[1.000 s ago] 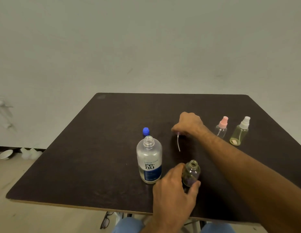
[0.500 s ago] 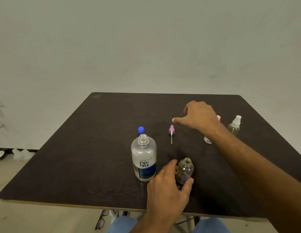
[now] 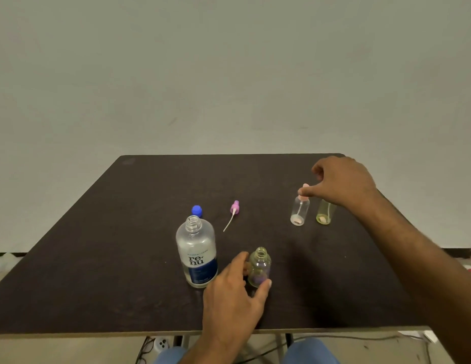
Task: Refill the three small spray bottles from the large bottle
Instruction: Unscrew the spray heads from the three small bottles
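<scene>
left hand [image 3: 230, 298]: bare, no ring or watch in sight
right hand [image 3: 343, 181]: bare, nothing worn on the wrist
forearms: both uncovered, no sleeve reaching into view
legs: blue trousers [image 3: 310, 352], seen as two knees at the lower edge, below the table's near edge

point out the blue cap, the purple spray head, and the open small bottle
blue cap [image 3: 196, 210], head view, on its rounded top
purple spray head [image 3: 234, 207], head view, on the purple collar
open small bottle [image 3: 260, 266], head view, on its clear shoulder
</scene>
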